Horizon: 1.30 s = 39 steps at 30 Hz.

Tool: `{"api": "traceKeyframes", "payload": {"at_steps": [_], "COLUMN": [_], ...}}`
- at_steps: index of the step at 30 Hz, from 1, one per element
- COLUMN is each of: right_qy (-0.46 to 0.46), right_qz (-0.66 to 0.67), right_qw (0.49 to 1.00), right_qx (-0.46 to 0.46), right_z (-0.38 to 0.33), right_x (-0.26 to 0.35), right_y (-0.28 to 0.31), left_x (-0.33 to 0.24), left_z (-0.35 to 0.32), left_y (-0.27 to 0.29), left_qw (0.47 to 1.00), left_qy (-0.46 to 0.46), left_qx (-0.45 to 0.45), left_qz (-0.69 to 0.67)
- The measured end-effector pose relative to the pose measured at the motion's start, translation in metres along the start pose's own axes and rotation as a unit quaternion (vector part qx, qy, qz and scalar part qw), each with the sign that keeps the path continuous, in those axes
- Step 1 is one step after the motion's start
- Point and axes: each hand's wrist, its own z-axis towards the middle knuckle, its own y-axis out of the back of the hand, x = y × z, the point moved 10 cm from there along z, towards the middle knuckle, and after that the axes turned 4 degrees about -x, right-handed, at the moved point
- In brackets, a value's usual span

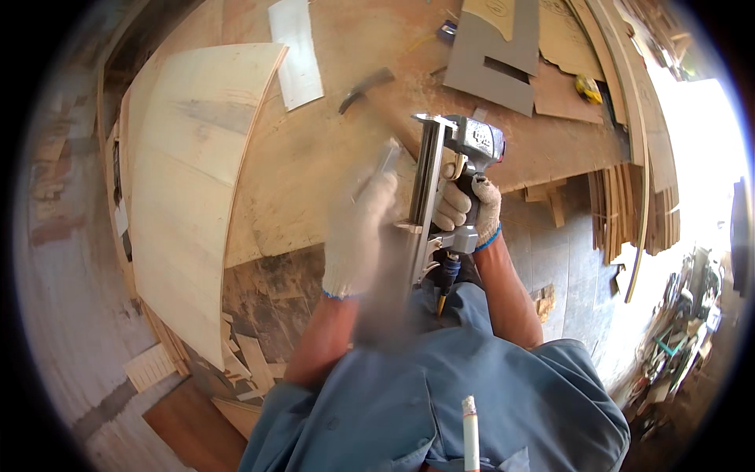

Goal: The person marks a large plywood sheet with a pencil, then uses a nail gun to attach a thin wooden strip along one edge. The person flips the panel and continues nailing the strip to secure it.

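Note:
My right hand (487, 206), in a white knit glove with a blue cuff, is wrapped round the handle of a pneumatic nail gun (476, 139). The tool's long metal magazine (425, 181) stands between my hands, and a hose fitting (449, 269) hangs from its lower end. Also gloved, my left hand (358, 228) is left of the magazine and smeared by motion. A short grey strip (387, 157) sticks up from its closed fingers; its kind is too blurred to tell. Beyond my hands a claw hammer (366, 88) lies on the wooden worktop (291, 181).
A large curved plywood sheet (197, 157) stands at left. A white strip (297, 55), a grey slotted board (491, 67) and a yellow tape measure (587, 89) lie on the far side. Wooden strips (633, 208) are stacked at right. A cigarette (470, 433) shows at the lower edge.

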Motion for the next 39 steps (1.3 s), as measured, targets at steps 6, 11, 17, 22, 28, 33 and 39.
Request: {"api": "traceKeyframes", "payload": {"at_steps": [6,11,17,22,28,33,39], "right_qy": [-0.057,-0.082,-0.105,-0.133,-0.133,-0.125,-0.102], "right_qz": [-0.001,0.008,-0.055,-0.08,-0.038,0.029,0.051], "right_qw": [0.998,0.997,0.991,0.984,0.988,0.991,0.993], "right_qx": [0.03,0.005,-0.063,-0.093,-0.072,-0.046,0.01], "right_z": [0.02,0.033,0.037,0.036,0.045,0.056,0.075], "right_x": [-0.004,0.002,0.009,-0.007,-0.036,-0.073,-0.134], "right_y": [-0.018,-0.005,0.032,0.029,0.044,0.017,-0.019], "left_x": [-0.015,-0.017,-0.027,-0.033,-0.023,0.066,0.109], "left_z": [0.023,0.023,0.023,0.025,0.007,-0.052,-0.128], "left_y": [0.002,-0.012,-0.009,-0.016,0.034,0.129,0.165], "left_qw": [0.988,0.993,0.956,0.897,0.951,0.991,0.998], "left_qy": [-0.131,-0.053,-0.177,-0.24,-0.181,-0.063,0.018], "left_qx": [-0.062,-0.09,-0.172,-0.205,-0.153,-0.113,-0.053], "left_qz": [0.049,0.056,0.155,0.308,0.197,0.028,-0.003]}}
